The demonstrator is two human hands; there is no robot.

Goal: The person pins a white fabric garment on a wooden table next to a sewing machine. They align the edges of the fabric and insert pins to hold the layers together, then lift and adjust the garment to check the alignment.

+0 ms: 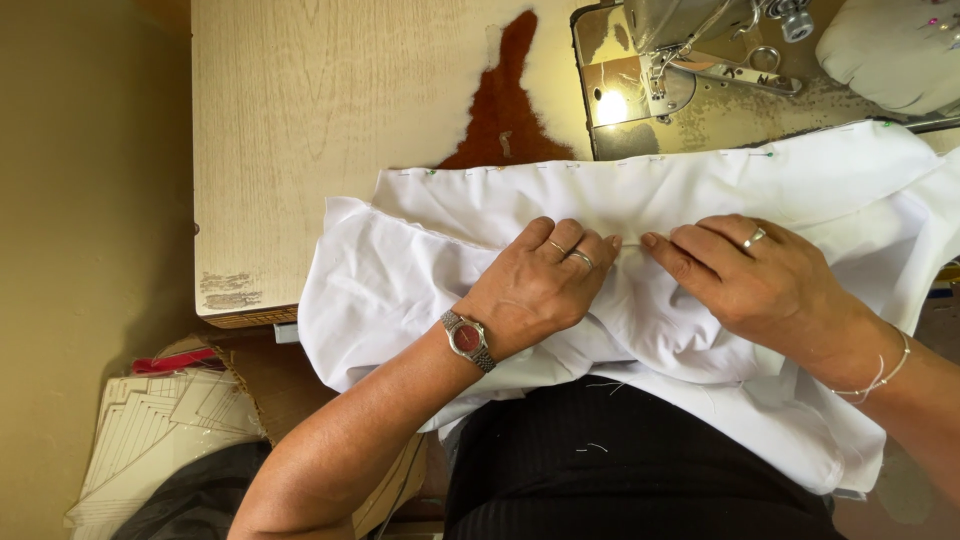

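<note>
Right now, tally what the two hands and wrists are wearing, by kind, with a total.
Rings: 3, two on the left hand, one on the right hand
Wristwatches: 1, red-faced wristwatch on the left wrist
Bracelets: 1, thin bracelet on the right wrist
Total: 5
Both hands press on the white fabric.

A sewing workroom, by the look of it: an industrial sewing machine sits sunk into a worn wooden table. Just in front of the machine lies pinned white fabric; down left of it, stacked paper patterns.
</note>
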